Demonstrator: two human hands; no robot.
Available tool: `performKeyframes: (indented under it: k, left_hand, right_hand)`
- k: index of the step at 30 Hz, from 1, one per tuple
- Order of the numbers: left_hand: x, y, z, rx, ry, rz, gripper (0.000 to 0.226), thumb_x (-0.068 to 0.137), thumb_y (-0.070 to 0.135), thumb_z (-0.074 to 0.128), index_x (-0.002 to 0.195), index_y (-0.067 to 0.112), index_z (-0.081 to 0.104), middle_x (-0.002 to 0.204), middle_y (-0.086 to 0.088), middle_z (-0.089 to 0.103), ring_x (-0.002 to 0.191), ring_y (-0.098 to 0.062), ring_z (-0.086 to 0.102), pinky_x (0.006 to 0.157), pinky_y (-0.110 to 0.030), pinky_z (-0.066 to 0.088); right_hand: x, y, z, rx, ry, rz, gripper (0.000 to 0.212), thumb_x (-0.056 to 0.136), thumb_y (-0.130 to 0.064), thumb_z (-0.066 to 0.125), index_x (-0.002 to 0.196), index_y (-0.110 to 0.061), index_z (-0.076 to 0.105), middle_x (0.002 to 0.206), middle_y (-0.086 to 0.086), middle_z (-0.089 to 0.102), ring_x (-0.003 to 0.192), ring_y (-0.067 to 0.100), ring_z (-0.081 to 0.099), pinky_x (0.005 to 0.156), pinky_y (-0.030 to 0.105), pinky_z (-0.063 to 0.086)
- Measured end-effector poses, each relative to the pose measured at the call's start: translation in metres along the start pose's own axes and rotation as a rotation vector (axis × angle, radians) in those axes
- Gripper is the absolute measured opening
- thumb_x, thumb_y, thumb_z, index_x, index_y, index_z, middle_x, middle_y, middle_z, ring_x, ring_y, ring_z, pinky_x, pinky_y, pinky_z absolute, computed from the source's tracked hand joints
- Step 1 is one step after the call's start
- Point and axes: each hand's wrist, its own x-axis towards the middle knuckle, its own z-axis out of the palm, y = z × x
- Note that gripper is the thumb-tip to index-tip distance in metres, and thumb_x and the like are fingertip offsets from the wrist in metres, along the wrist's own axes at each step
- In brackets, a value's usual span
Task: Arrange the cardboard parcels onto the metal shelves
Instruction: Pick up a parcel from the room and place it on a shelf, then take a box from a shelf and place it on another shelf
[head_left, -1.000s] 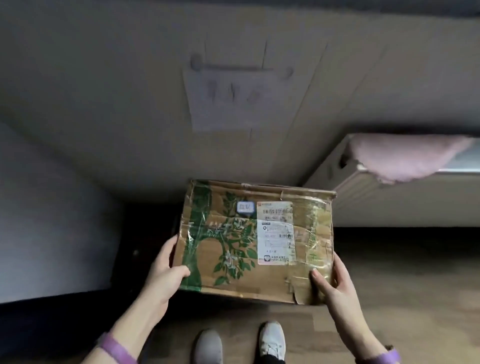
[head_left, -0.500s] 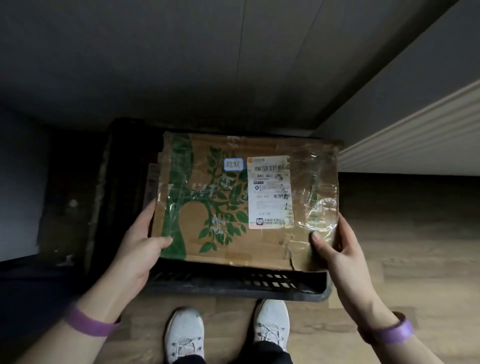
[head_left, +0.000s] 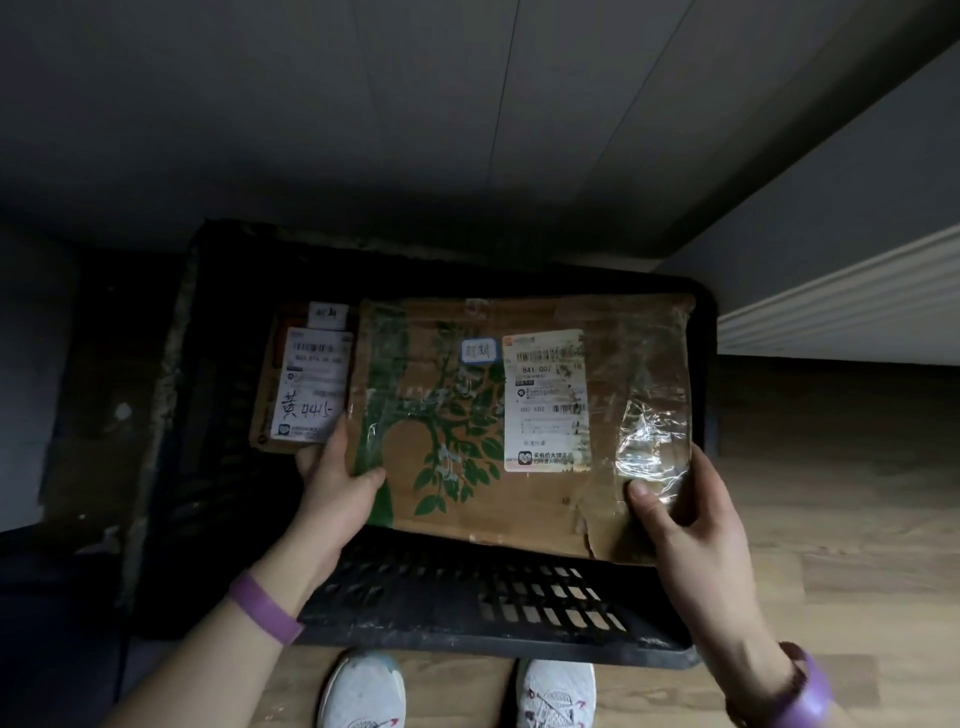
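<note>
Two parcels not yet shelved: left hand (head_left: 337, 478) and right hand (head_left: 685, 514) grip the big parcel (head_left: 519, 415) by its sides over the black crate (head_left: 493, 613); small parcel (head_left: 306, 384) lies inside. No shelves in view.

Black slotted crate (head_left: 519, 613) on wood floor (head_left: 831, 519); white sneakers (head_left: 363, 691) at bottom edge; white baseboard (head_left: 841, 317) at right.
</note>
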Motion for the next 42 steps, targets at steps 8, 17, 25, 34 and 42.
performKeyframes:
  k: [8,17,25,34,42]
  left_hand:
    - [0.024,-0.014,0.006,0.133,0.01,0.029,0.078,0.091,0.016,0.061,0.151,0.04,0.018,0.158,0.01,0.011,0.143,-0.02,0.016,0.115,-0.034,0.016]
    - [0.002,-0.005,0.016,0.167,-0.026,0.159,0.071,0.092,0.007,0.056,0.15,0.034,0.025,0.157,0.011,0.021,0.143,-0.009,0.02,0.108,-0.022,0.015]
    - [-0.053,0.053,-0.008,0.038,-0.105,0.135,0.064,0.096,0.015,0.053,0.148,0.041,0.027,0.155,0.013,0.026,0.143,-0.01,0.024,0.102,-0.023,0.021]
    - [-0.235,0.201,-0.13,-0.21,-0.121,0.084,0.043,0.096,0.014,0.053,0.139,0.015,0.05,0.135,-0.004,0.058,0.115,-0.011,0.055,0.091,-0.017,0.041]
    - [-0.431,0.274,-0.246,-0.502,-0.029,0.136,0.036,0.094,0.023,0.054,0.129,0.031,0.056,0.127,0.004,0.062,0.114,-0.012,0.056,0.086,-0.032,0.04]
  right_hand:
    - [0.034,0.031,0.042,-0.083,0.096,-0.063,0.043,0.09,-0.015,0.066,0.13,-0.025,0.053,0.117,-0.011,0.065,0.113,0.011,0.059,0.086,0.006,0.038]
    - [0.041,0.007,0.077,-0.278,-0.101,-0.275,0.053,0.094,-0.007,0.058,0.145,-0.009,0.043,0.151,0.009,0.043,0.142,0.022,0.037,0.116,0.042,0.032]
    - [-0.001,-0.058,0.062,-0.238,-0.228,-0.17,0.051,0.097,-0.017,0.056,0.145,-0.008,0.041,0.149,0.008,0.046,0.139,0.02,0.04,0.107,0.015,0.023]
    - [-0.119,-0.279,-0.025,0.015,-0.314,-0.003,0.056,0.095,-0.03,0.06,0.145,-0.011,0.043,0.143,0.011,0.053,0.13,0.02,0.051,0.111,0.03,0.038]
    - [-0.281,-0.442,-0.101,0.293,-0.386,-0.062,0.05,0.098,-0.03,0.055,0.144,-0.013,0.044,0.142,0.006,0.053,0.128,0.019,0.052,0.112,0.038,0.039]
